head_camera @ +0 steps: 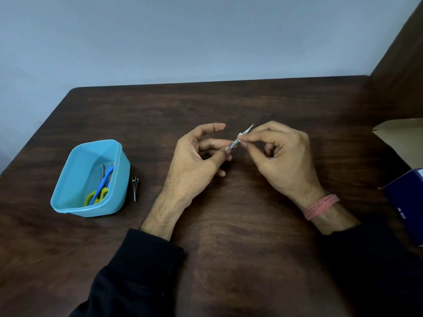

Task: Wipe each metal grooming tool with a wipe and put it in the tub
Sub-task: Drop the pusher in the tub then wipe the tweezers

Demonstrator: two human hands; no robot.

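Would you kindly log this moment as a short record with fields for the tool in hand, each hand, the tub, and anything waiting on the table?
tool in hand: thin metal tweezers, held above the dark wooden table
left hand: thumb and fingertip pinch the tweezers' lower end
right hand: pinches the tweezers near the middle
wipe: none clearly visible
tub: light blue plastic tub, holding scissors with blue and green handles
waiting: small metal nail clipper lies on the table just right of the tub
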